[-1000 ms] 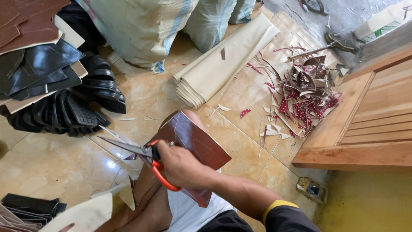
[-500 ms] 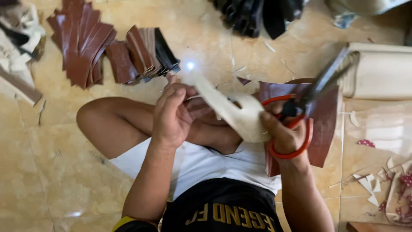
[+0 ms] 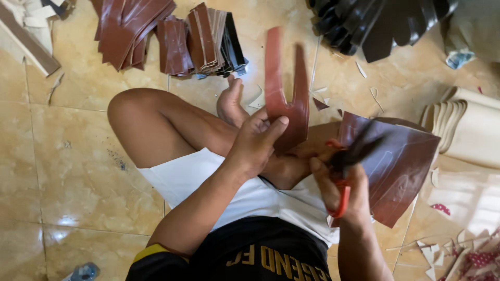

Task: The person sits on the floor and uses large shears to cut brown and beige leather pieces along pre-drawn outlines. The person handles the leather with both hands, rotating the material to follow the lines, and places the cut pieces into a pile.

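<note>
In the head view, a brown U-shaped leather piece is pinched at its base by the left hand, thumb across the front, prongs pointing away from the body. Just right of that piece, red-handled scissors are gripped by the right hand, fingers closed through the loops. A brown leather sheet lies right of the piece, under the scissors. Stacked brown cut pieces lie beyond it on the tiled floor.
</note>
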